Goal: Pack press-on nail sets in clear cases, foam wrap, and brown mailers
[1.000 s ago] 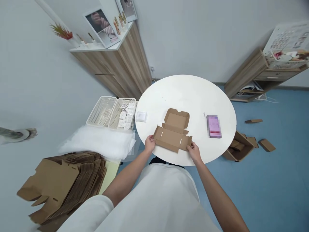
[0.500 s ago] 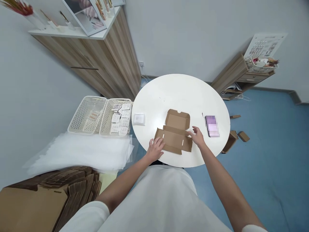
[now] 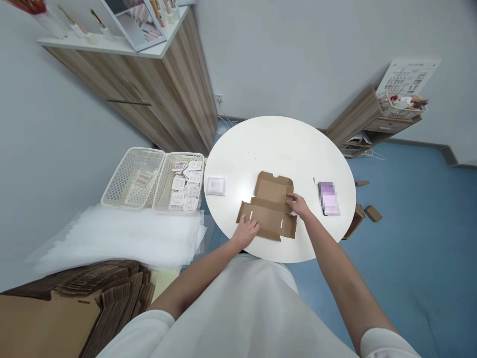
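An unfolded brown cardboard box [image 3: 269,219] lies on the white oval table [image 3: 283,144], its lid part away from me and its slotted base part nearer. My left hand [image 3: 246,232] rests on the base's near left edge with its fingers spread. At the right side of the lid, my right hand [image 3: 298,204] touches the cardboard, its fingertips on the side flap; whether they pinch it is too small to tell. A small white packet [image 3: 216,186] lies at the table's left. Toward the right edge is a phone [image 3: 328,199], its screen blurred purple and pink.
Left of the table stand two white baskets [image 3: 179,206], one holding several printed cards. White foam sheets [image 3: 122,238] and stacked flat cardboard [image 3: 48,318] lie below them. Small cardboard boxes [image 3: 373,214] are on the floor at right.
My right hand has moved left and slightly up, onto the lid's side flap. My left hand has shifted right along the near edge. The view has tilted slightly.
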A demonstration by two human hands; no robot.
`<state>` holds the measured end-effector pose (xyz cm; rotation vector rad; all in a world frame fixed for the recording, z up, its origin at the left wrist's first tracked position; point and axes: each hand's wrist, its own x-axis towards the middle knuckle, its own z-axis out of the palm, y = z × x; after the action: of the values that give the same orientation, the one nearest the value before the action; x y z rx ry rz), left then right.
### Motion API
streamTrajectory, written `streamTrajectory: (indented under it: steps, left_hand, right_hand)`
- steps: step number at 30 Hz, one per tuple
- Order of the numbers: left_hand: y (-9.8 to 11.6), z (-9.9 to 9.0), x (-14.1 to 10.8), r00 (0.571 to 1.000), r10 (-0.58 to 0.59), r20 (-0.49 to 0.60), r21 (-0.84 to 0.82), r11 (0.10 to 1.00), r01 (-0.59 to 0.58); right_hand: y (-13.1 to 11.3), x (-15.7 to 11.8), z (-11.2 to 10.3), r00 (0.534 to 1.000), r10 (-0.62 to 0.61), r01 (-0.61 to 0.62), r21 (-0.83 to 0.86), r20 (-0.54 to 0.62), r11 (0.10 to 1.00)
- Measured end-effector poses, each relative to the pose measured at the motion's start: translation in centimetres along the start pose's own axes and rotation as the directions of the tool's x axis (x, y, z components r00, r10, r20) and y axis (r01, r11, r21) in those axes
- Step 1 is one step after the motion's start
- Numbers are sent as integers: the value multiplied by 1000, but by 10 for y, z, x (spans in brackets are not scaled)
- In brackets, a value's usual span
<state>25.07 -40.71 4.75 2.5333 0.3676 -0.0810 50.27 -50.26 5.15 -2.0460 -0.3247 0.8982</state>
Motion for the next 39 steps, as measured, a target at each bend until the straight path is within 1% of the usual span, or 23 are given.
streamTrajectory:
  steps: [3,6,10,13,15,17,19,20,21,22,23,24,25,26,28,30,31,32,34,35,37,39]
  left_hand:
    - [2,-7,10,999,-23,-33,28,999,24]
    - [6,-17,24,999,-47,-18,142,989,49]
    - [10,-26,45,996,-91,8,265,961,86]
    - [11,-28,54,993,-107,46,272,958,90]
    - [10,-28,57,991,-113,69,256,962,92]
    - [9,-28,56,990,-119,82,237,967,97]
    - [9,-28,54,989,-121,86,220,970,100]
    - [9,-28,53,989,-119,83,211,972,100]
    - [9,-28,52,991,-114,76,202,975,96]
    - [10,-29,51,992,-107,66,194,977,92]
    - [11,-29,50,994,-99,56,185,979,87]
    - [11,-29,49,995,-90,44,178,981,80]
    - [12,-30,47,996,-79,32,175,982,72]
    - [13,-30,45,997,-70,20,179,982,65]
    - [13,-31,36,998,-65,-11,196,978,66]
    - [9,-30,21,991,-115,-72,179,976,126]
    - [6,-29,11,979,-169,-111,142,973,184]
    - [1,-27,2,957,-247,-153,77,962,261]
    - [-11,-22,-16,876,-447,-182,-118,894,432]
    - [-17,-19,-23,842,-513,-166,-224,851,474]
    - [-29,-13,-31,804,-574,-156,-387,784,485]
    - [-37,-8,-31,791,-588,-168,-502,742,444]
  right_hand:
    - [6,4,6,998,-32,27,-77,-61,997]
    - [10,4,6,994,-77,67,-125,-75,990]
    - [12,0,1,991,-131,131,-146,9,981]
    - [12,-6,-3,988,-141,150,-181,60,972]
    - [11,-12,-4,983,-157,177,-252,99,951]
    - [8,-21,-3,973,-212,229,-403,87,886]
    - [7,-34,1,944,-323,301,-587,72,751]
    - [7,-41,3,919,-382,349,-662,102,664]
    - [8,-49,6,890,-426,405,-713,163,572]
    - [10,-56,10,859,-445,469,-736,252,488]
    - [13,-62,14,833,-442,519,-746,333,417]
    - [16,-67,18,819,-429,543,-756,381,366]
    - [19,-70,22,817,-412,547,-768,403,333]
    - [22,-73,25,825,-400,533,-785,400,315]
    - [27,-76,31,846,-388,493,-811,365,313]
    - [30,-76,35,858,-383,471,-820,341,326]
    - [31,-76,36,861,-379,468,-820,340,328]
    - [32,-77,37,863,-373,467,-822,342,327]
    - [33,-78,40,868,-361,458,-829,340,321]
    - [34,-78,41,872,-356,451,-833,335,320]
    - [34,-80,44,878,-351,439,-839,325,320]
    - [34,-82,48,877,-349,442,-839,330,317]
